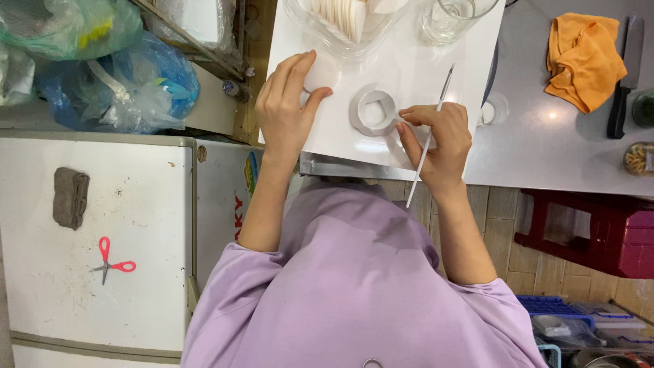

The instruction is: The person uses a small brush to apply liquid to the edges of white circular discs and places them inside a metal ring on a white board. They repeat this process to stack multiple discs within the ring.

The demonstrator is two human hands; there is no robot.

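Left hand [286, 109]: curled around a white round wafer [319, 73], pinched between thumb and fingers above the white board [409, 75].
Right hand [436, 140]: closed on a thin brush [429, 140], fingertips beside the white mould [373, 110].
Mould: mid-board, between both hands.
Tip: steady the mould; handle the wafer gently, it looks fragile.
Nearby: glass bowl [306, 20] of wafers, counter [538, 143].

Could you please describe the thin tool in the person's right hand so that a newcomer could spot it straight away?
Start at the white board on the grey counter. On its near edge the right hand rests beside a small white ring-shaped mould. The brush is the long, thin white stick through that hand's fingers, its tip aimed at the glass; nothing else there is so slender.
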